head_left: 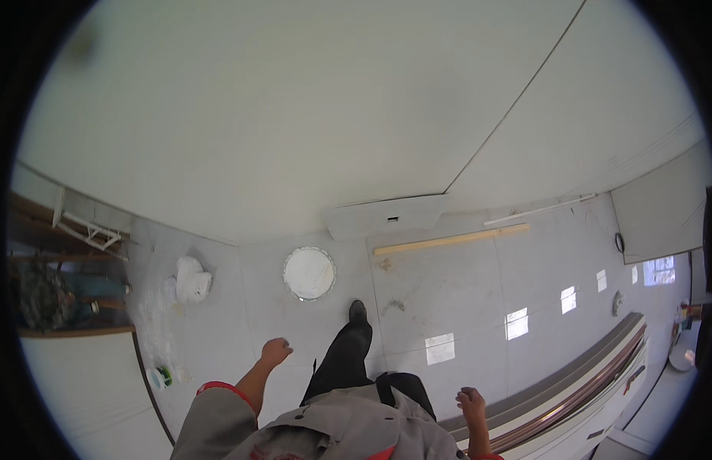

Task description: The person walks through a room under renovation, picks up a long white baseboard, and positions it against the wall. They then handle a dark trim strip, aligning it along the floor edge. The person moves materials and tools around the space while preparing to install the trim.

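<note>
My left hand (275, 350) hangs out over the pale floor, its fingers loosely bent and apart, with nothing seen in it. On the other side, my right hand (469, 400) is held near my hip with the fingers slightly curled and nothing visible in them. Beneath it and to the right lies a stack of long grey, white and brown strips (570, 391), which the hand does not appear to touch. Ahead of my stepping foot (357, 313) is a round white tub or disc (310, 273) with a rough, smeared rim.
A large white wall (310, 115) rises ahead. At its foot are a pale board (387, 217) and a wooden batten (452, 239). To the left lie a white bag (193, 280), a small white-and-green container (159, 377) and a white metal frame (95, 232).
</note>
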Demonstrator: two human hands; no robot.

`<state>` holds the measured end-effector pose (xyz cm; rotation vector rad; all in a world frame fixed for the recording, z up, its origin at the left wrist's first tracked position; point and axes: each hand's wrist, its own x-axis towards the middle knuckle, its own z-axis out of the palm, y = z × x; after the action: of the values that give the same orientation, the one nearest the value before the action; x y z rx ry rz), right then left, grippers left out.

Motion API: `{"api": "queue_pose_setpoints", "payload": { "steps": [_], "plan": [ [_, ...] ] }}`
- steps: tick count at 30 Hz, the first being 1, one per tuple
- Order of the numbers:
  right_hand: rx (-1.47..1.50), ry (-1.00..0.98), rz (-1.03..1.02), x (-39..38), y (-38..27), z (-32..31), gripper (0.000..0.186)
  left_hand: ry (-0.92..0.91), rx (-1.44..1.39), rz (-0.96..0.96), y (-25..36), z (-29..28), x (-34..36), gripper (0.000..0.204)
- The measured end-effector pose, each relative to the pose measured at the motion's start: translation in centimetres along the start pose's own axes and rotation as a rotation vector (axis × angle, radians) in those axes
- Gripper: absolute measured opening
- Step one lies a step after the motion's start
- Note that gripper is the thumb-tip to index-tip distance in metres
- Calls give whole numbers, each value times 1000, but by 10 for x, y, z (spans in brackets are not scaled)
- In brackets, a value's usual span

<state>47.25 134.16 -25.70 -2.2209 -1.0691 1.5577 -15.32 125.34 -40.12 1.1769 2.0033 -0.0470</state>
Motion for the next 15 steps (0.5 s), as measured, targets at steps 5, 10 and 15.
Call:
{"api": "queue_pose_setpoints", "payload": {
  "steps": [5, 10, 15],
  "plan": [
    [116, -131, -60, 36, -86, 58, 34, 73, 36, 221, 163, -87, 167, 33],
    [297, -196, -21, 127, -138, 114, 29, 135, -233, 343, 288, -82, 246, 34],
    [537, -334, -77, 325, -189, 223, 32, -288, -111, 427, 240, 93, 166, 46]
  ]
}}
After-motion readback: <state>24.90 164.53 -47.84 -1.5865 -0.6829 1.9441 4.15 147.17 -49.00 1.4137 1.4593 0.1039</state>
